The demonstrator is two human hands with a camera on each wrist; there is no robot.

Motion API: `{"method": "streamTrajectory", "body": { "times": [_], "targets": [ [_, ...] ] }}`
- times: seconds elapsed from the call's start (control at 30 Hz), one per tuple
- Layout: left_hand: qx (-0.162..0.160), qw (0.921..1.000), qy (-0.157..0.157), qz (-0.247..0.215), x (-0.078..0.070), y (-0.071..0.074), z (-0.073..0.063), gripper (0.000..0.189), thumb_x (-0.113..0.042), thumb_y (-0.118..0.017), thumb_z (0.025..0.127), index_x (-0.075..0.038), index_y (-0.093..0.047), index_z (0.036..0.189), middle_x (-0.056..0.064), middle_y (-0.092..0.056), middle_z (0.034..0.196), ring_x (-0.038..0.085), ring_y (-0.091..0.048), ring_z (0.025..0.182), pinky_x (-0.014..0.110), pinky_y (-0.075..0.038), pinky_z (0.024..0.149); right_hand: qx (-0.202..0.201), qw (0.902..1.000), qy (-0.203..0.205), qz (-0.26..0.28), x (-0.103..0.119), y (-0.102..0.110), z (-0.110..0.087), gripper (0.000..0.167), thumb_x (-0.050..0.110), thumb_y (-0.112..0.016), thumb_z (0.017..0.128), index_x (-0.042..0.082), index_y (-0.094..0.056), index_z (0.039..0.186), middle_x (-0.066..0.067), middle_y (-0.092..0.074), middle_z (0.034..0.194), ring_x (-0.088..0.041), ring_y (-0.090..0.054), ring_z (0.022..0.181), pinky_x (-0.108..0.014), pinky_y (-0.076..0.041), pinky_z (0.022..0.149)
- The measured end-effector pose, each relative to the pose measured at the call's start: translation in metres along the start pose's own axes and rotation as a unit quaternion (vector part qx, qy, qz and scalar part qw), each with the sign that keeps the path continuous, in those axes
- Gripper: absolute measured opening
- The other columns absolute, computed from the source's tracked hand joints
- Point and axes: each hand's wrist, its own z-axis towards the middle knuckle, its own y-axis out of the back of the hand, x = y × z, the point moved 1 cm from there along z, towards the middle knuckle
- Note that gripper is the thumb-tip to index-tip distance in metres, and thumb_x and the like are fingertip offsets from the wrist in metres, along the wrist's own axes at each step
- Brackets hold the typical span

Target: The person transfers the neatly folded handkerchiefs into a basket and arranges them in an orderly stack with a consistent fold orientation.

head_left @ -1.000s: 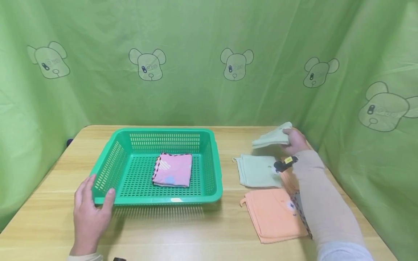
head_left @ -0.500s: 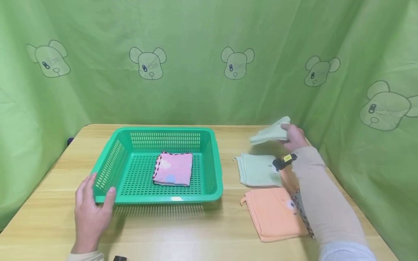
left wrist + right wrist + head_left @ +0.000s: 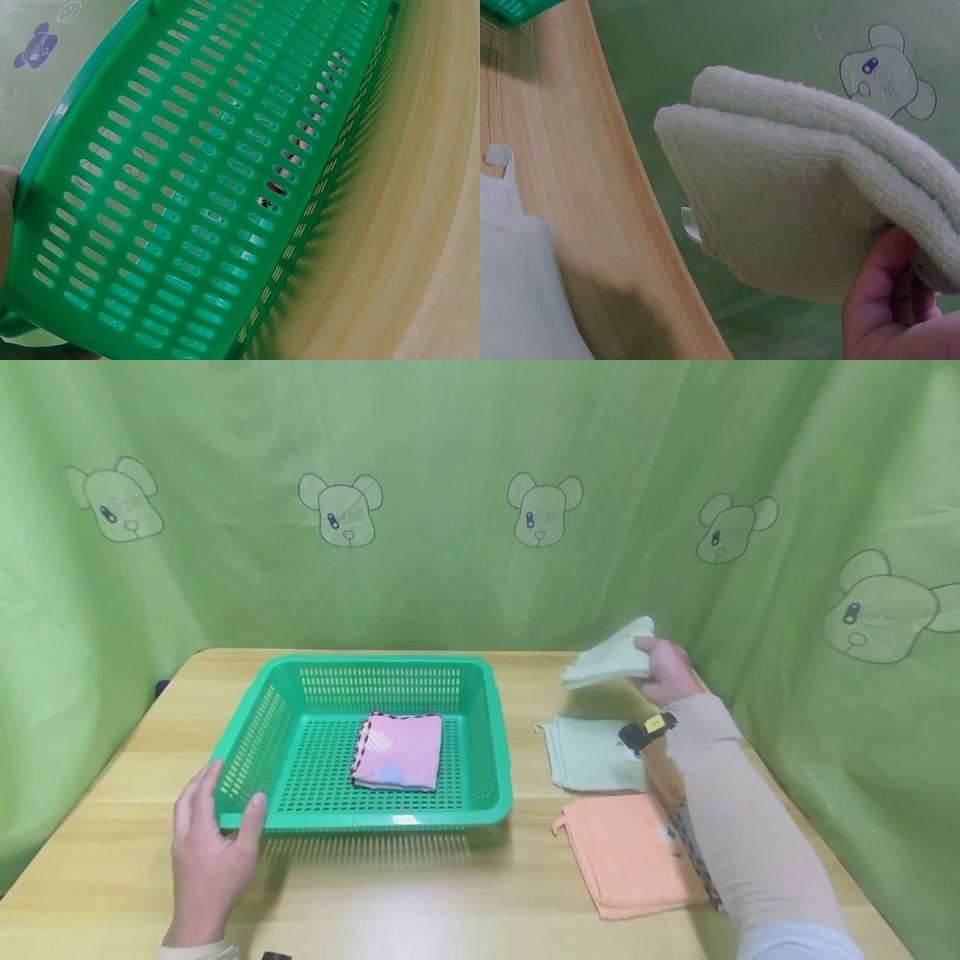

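Observation:
In the head view, my right hand (image 3: 666, 670) holds a folded pale green towel (image 3: 611, 656) above the table's far right. The right wrist view shows the thumb pressed on the towel's near side, with its thick folded layers (image 3: 772, 195) spreading away from the hand. My left hand (image 3: 212, 852) rests with extended fingers at the near left corner of a green plastic basket (image 3: 360, 820), its thumb over the front rim. Inside the basket lies a folded pink towel (image 3: 401, 752) with a checkered edge. The left wrist view shows the basket's slotted wall (image 3: 172, 180).
A second pale green towel (image 3: 592, 753) lies folded right of the basket, with an orange towel (image 3: 626, 856) nearer. More folded cloth (image 3: 693, 852) shows partly beneath the right forearm. A green curtain (image 3: 450, 585) stands behind the wooden table (image 3: 375, 902).
My right hand has raised the pale green towel slightly and moved it a little to the left. The left hand and the basket have stayed in place.

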Motion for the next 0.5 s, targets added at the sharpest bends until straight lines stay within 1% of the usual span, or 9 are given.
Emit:
{"method": "streamTrajectory", "body": {
  "times": [0.1,0.23,0.3,0.4,0.5],
  "targets": [
    [0.001,1.0000,-0.001,0.001,0.000,0.000,0.000,0.068,-0.030,-0.060,0.094,-0.013,-0.029,0.153,0.016,-0.024,0.154,0.049,-0.031,0.132,0.078,-0.025,0.097,0.005,1.0000,0.002,0.001,0.001,-0.004,-0.002,0.041,0.018,-0.049,0.102,0.013,-0.037,0.140,0.000,-0.043,0.134,-0.013,-0.049,0.114,-0.024,-0.048,0.096],
    [-0.001,1.0000,-0.005,-0.002,0.001,0.001,0.001,0.068,-0.029,-0.060,0.094,-0.012,-0.030,0.152,0.017,-0.025,0.154,0.049,-0.031,0.133,0.079,-0.025,0.097,0.009,0.9999,0.007,0.005,0.001,-0.009,-0.003,0.048,0.017,-0.050,0.101,0.014,-0.032,0.146,0.000,-0.042,0.136,-0.013,-0.049,0.116,-0.025,-0.048,0.096],
    [-0.001,1.0000,-0.006,-0.004,0.000,0.000,0.002,0.068,-0.028,-0.061,0.094,-0.013,-0.030,0.152,0.017,-0.025,0.154,0.049,-0.030,0.133,0.079,-0.024,0.097,0.013,0.9997,0.012,0.017,0.002,-0.011,-0.003,0.052,0.015,-0.051,0.101,0.013,-0.029,0.148,-0.001,-0.041,0.137,-0.014,-0.048,0.118,-0.026,-0.048,0.097],
    [-0.004,1.0000,-0.008,-0.004,0.001,0.000,0.002,0.068,-0.028,-0.061,0.093,-0.012,-0.031,0.152,0.017,-0.026,0.154,0.048,-0.031,0.133,0.078,-0.025,0.098,0.014,0.9990,0.014,0.039,0.002,-0.013,-0.004,0.055,0.012,-0.052,0.100,0.011,-0.028,0.149,-0.002,-0.042,0.137,-0.015,-0.048,0.119,-0.027,-0.049,0.097],
    [-0.006,0.9999,-0.010,-0.004,0.001,0.000,0.002,0.068,-0.028,-0.061,0.093,-0.012,-0.031,0.152,0.017,-0.026,0.154,0.048,-0.031,0.133,0.078,-0.025,0.098,0.008,0.9985,0.018,0.052,0.002,-0.016,-0.004,0.053,0.011,-0.053,0.099,0.011,-0.031,0.147,-0.003,-0.044,0.135,-0.015,-0.050,0.118,-0.027,-0.050,0.095]
  ]
}}
